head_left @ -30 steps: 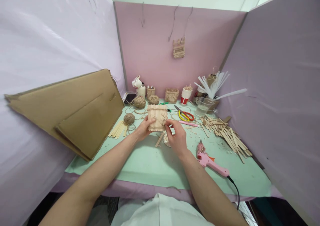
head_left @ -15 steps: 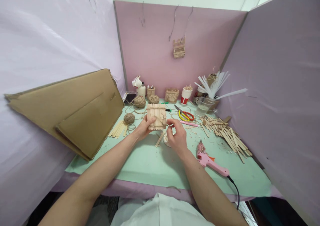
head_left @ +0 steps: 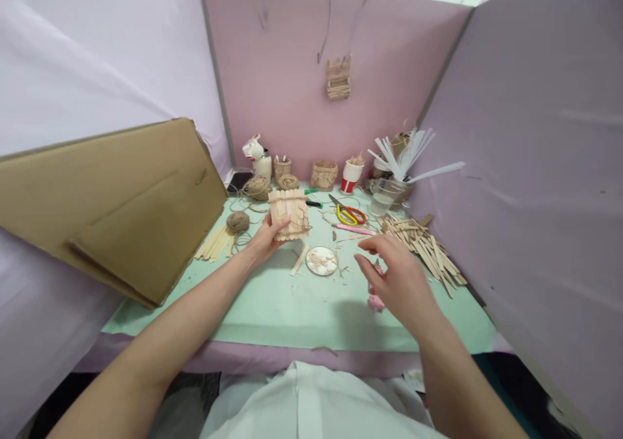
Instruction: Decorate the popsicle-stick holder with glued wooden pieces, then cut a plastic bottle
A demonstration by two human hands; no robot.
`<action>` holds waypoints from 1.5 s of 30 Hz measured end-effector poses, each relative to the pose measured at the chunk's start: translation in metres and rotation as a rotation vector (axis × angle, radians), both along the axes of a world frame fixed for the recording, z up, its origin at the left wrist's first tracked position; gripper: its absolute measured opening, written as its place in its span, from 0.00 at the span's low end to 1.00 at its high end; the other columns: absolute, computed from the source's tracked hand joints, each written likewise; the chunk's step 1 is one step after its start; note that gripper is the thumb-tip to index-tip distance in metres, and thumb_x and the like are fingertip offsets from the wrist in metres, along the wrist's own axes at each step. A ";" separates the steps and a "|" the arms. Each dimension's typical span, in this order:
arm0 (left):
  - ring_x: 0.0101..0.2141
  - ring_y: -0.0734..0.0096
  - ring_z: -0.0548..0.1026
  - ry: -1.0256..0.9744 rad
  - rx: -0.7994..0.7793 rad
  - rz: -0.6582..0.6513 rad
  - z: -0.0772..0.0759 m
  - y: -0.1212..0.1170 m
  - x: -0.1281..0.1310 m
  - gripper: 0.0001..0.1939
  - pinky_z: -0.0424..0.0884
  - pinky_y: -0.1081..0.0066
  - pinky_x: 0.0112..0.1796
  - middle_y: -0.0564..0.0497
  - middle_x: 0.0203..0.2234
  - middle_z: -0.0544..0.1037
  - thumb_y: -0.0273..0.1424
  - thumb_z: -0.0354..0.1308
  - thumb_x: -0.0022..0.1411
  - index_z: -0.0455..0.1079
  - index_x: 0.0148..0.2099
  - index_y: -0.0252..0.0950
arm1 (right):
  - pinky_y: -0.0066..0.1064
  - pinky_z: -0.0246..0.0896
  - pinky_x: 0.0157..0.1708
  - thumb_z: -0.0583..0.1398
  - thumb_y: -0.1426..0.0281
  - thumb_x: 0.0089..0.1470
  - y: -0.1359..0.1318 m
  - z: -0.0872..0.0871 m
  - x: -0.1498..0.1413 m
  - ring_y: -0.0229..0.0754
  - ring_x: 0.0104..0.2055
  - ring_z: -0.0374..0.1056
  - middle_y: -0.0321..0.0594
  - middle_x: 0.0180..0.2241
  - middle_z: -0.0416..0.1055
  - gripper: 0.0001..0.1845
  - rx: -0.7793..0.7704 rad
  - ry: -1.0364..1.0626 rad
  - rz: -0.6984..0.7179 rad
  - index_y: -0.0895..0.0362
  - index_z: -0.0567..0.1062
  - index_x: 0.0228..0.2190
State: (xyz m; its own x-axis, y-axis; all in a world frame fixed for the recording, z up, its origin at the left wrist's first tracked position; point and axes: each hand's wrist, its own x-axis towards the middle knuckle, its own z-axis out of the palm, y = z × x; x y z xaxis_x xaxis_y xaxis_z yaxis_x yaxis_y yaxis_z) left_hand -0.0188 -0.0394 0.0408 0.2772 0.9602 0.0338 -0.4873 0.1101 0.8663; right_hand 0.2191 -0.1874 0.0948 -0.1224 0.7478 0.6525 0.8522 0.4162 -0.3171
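Head view | your left hand [head_left: 265,240] grips the wooden-stick piece [head_left: 291,207] | your right hand [head_left: 400,280], fingers apart, partly hides the pink glue gun [head_left: 375,302]

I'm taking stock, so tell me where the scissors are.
In the head view, the red-and-yellow-handled scissors lie right of centre, beyond the slim pink tool and left of the clear cup.

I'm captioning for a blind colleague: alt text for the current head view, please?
A person's left hand holds a small wooden-stick piece above a green table, while the open right hand partly hides a pink tool. Between the hands sits a round dish of pale bits; scissors lie beyond.
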 end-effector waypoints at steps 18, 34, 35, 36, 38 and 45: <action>0.50 0.53 0.75 -0.008 0.013 -0.101 0.001 -0.001 -0.002 0.32 0.66 0.49 0.54 0.38 0.53 0.74 0.32 0.69 0.47 0.63 0.54 0.36 | 0.31 0.58 0.31 0.57 0.65 0.55 -0.012 -0.022 0.062 0.42 0.33 0.66 0.39 0.33 0.72 0.07 -0.578 -0.049 -0.032 0.54 0.73 0.33; 0.56 0.48 0.70 0.091 -0.021 -0.046 -0.002 -0.008 0.004 0.42 0.65 0.47 0.54 0.37 0.59 0.66 0.32 0.74 0.42 0.56 0.57 0.41 | 0.31 0.63 0.27 0.51 0.51 0.61 0.024 -0.044 -0.056 0.47 0.39 0.72 0.50 0.44 0.76 0.27 -0.304 0.708 0.217 0.58 0.74 0.47; 0.56 0.49 0.69 0.097 -0.018 -0.050 -0.003 -0.008 0.004 0.42 0.65 0.47 0.55 0.38 0.58 0.67 0.31 0.73 0.42 0.56 0.57 0.41 | 0.32 0.64 0.27 0.51 0.51 0.61 0.025 -0.045 -0.056 0.47 0.40 0.72 0.50 0.45 0.76 0.27 -0.298 0.711 0.213 0.58 0.73 0.47; 0.56 0.49 0.70 0.099 -0.013 -0.054 -0.004 -0.008 0.004 0.42 0.65 0.47 0.55 0.38 0.58 0.67 0.31 0.73 0.43 0.56 0.57 0.41 | 0.32 0.64 0.28 0.51 0.51 0.61 0.025 -0.046 -0.055 0.47 0.40 0.72 0.50 0.46 0.76 0.27 -0.299 0.713 0.212 0.58 0.73 0.48; 0.55 0.50 0.70 0.089 0.003 -0.068 -0.006 -0.007 0.004 0.42 0.65 0.47 0.55 0.38 0.57 0.68 0.30 0.73 0.43 0.57 0.58 0.41 | 0.33 0.65 0.29 0.50 0.51 0.61 0.025 -0.049 -0.055 0.48 0.41 0.72 0.50 0.47 0.76 0.27 -0.313 0.711 0.214 0.58 0.73 0.49; 0.54 0.51 0.71 0.101 0.009 -0.065 -0.009 -0.006 0.004 0.43 0.65 0.47 0.55 0.39 0.55 0.70 0.29 0.73 0.44 0.55 0.59 0.41 | 0.34 0.66 0.29 0.51 0.50 0.61 0.026 -0.054 -0.056 0.48 0.37 0.73 0.49 0.43 0.77 0.28 -0.314 0.700 0.189 0.57 0.74 0.49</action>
State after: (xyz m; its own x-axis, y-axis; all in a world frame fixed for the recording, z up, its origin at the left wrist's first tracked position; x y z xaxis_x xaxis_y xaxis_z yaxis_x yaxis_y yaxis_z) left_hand -0.0148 -0.0453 0.0317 0.3414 0.9399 0.0111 -0.3895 0.1307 0.9117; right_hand 0.1630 -0.1616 0.0413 0.0952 0.9175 0.3862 0.3348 0.3358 -0.8804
